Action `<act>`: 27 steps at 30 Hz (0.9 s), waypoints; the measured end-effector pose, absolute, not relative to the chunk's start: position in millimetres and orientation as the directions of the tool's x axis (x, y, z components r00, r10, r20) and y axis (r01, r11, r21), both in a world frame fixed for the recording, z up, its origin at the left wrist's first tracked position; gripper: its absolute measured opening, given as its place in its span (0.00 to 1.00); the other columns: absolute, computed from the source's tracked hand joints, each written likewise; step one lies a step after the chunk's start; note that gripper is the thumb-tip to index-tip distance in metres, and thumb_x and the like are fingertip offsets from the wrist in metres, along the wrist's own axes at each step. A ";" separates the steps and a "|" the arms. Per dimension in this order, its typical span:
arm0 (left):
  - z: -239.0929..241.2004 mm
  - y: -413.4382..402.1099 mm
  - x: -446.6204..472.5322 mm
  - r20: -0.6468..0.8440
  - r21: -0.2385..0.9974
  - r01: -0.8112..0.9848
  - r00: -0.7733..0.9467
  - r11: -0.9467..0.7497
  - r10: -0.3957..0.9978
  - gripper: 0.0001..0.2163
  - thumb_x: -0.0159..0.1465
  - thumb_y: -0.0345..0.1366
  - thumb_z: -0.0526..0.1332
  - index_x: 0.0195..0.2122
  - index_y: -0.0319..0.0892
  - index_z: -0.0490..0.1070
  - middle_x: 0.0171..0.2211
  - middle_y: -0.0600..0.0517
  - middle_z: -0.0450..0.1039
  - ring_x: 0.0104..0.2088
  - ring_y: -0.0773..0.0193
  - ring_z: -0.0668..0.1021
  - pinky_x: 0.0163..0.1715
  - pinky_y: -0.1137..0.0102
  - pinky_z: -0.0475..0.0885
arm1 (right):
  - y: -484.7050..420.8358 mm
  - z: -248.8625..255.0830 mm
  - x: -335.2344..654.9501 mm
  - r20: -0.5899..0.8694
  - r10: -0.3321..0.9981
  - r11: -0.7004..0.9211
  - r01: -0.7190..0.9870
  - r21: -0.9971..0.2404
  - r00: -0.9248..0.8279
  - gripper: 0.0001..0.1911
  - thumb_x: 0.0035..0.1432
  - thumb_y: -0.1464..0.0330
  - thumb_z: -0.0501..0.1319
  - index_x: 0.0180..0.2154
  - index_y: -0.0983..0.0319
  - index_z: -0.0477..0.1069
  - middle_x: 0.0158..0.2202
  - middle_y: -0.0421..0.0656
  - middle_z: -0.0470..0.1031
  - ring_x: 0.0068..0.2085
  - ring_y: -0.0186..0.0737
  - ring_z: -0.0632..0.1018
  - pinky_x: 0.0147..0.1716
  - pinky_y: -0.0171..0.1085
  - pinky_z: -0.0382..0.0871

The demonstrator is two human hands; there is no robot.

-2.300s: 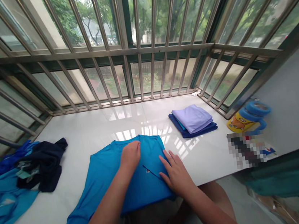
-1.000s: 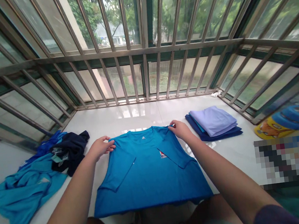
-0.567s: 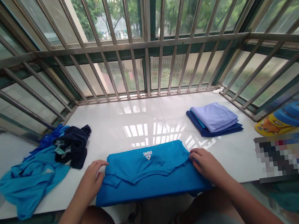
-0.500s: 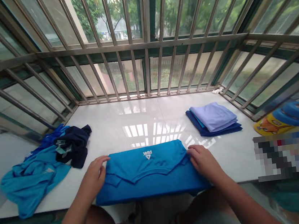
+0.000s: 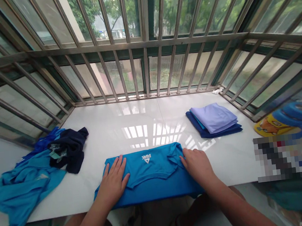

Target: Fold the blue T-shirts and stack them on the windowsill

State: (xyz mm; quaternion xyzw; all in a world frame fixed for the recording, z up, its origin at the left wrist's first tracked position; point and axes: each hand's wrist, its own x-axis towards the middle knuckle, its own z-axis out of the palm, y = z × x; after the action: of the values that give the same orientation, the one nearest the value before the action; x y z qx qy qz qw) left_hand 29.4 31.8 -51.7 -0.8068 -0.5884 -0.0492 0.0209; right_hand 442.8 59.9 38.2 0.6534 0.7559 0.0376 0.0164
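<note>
A bright blue T-shirt [image 5: 158, 169] with a white logo lies partly folded at the front edge of the white ledge [image 5: 106, 133]. Its lower part hangs a little over that edge. Flat on the shirt's left side rests my left hand [image 5: 115, 178], its fingers spread. At the shirt's right side my right hand [image 5: 197, 162] is closed, gripping the edge of the cloth, which is drawn inward and wrinkled there. The fingertips of that hand are partly hidden.
Crumpled blue clothes [image 5: 29, 179] and a dark navy garment [image 5: 74, 148] lie at the left. A folded stack with a lavender garment [image 5: 214, 118] on top sits back right. A blue and yellow jug [image 5: 284, 118] stands far right. Metal bars [image 5: 131, 45] line the windows behind.
My left hand has moved inward from the shirt's left edge and now lies flat on it. The right hand has pulled the right edge inward, bunching the cloth there.
</note>
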 end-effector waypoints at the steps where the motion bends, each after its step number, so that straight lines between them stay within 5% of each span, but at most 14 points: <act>1: -52.5 31.7 27.1 0.112 0.023 0.950 0.307 -0.312 0.945 0.31 0.77 0.49 0.50 0.78 0.43 0.57 0.79 0.44 0.54 0.76 0.43 0.63 0.73 0.39 0.57 | 61.0 39.2 453.0 -0.004 0.997 0.080 0.990 0.113 -0.080 0.10 0.75 0.65 0.59 0.40 0.61 0.74 0.36 0.50 0.82 0.41 0.52 0.82 0.42 0.43 0.65; 3: -54.9 31.7 23.8 0.133 0.025 0.948 0.312 -0.318 0.941 0.31 0.77 0.50 0.51 0.78 0.43 0.58 0.78 0.43 0.55 0.76 0.42 0.64 0.73 0.39 0.56 | 60.9 39.3 467.6 0.008 1.000 -0.002 0.993 0.116 0.001 0.08 0.75 0.66 0.59 0.42 0.62 0.74 0.38 0.51 0.82 0.43 0.53 0.82 0.41 0.43 0.64; 6: -59.7 32.3 22.7 0.176 0.031 0.943 0.320 -0.330 0.931 0.31 0.77 0.50 0.51 0.77 0.42 0.61 0.77 0.41 0.59 0.75 0.42 0.66 0.74 0.39 0.56 | 54.5 33.7 462.3 0.081 0.995 0.067 0.997 -0.043 -0.063 0.12 0.77 0.61 0.58 0.48 0.61 0.75 0.43 0.51 0.82 0.46 0.52 0.81 0.44 0.44 0.67; 10: -67.8 33.2 23.9 0.229 0.029 0.927 0.358 -0.374 0.905 0.30 0.77 0.49 0.49 0.76 0.39 0.63 0.75 0.38 0.62 0.73 0.42 0.69 0.72 0.42 0.61 | 47.0 19.5 417.0 0.078 0.984 0.170 0.966 -0.194 -0.157 0.28 0.70 0.50 0.65 0.62 0.60 0.70 0.53 0.53 0.80 0.52 0.56 0.80 0.48 0.46 0.71; 13: -74.3 32.9 21.3 0.247 0.028 0.920 0.372 -0.391 0.895 0.30 0.78 0.48 0.49 0.76 0.38 0.61 0.75 0.37 0.62 0.73 0.43 0.69 0.70 0.44 0.66 | 49.5 12.5 400.6 0.036 0.993 0.121 0.970 -0.212 -0.116 0.26 0.73 0.57 0.62 0.67 0.58 0.67 0.54 0.52 0.79 0.52 0.54 0.81 0.46 0.44 0.72; 17: -80.1 32.8 12.2 0.233 0.041 0.912 0.388 -0.407 0.892 0.31 0.78 0.49 0.51 0.78 0.39 0.58 0.76 0.38 0.59 0.74 0.44 0.68 0.70 0.47 0.68 | 50.4 13.6 430.2 -0.025 0.989 -0.145 0.947 -0.287 0.144 0.15 0.75 0.67 0.53 0.56 0.58 0.74 0.47 0.48 0.83 0.45 0.47 0.83 0.41 0.40 0.69; 21: -79.8 36.5 6.1 0.213 0.097 0.908 0.381 -0.408 0.900 0.30 0.78 0.49 0.51 0.77 0.40 0.59 0.76 0.39 0.60 0.74 0.45 0.67 0.70 0.47 0.68 | 49.4 23.2 461.0 -0.091 0.946 -0.322 0.929 -0.184 0.310 0.13 0.71 0.70 0.54 0.48 0.61 0.77 0.43 0.51 0.83 0.41 0.51 0.83 0.38 0.42 0.67; 27: -69.6 47.5 10.8 0.191 0.149 0.930 0.307 -0.337 0.932 0.27 0.77 0.41 0.48 0.74 0.38 0.65 0.74 0.37 0.63 0.73 0.44 0.69 0.70 0.44 0.67 | 69.0 22.1 430.6 0.210 0.963 0.214 0.950 -0.226 -0.167 0.23 0.69 0.75 0.54 0.61 0.62 0.75 0.63 0.54 0.77 0.62 0.52 0.76 0.62 0.47 0.67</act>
State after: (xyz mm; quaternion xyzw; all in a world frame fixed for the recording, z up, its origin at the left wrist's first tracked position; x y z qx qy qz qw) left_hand 10.8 47.5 -69.6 -0.8084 -0.5758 -0.1219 -0.0054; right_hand 430.6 69.0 22.1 0.6267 0.7634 -0.0208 -0.1548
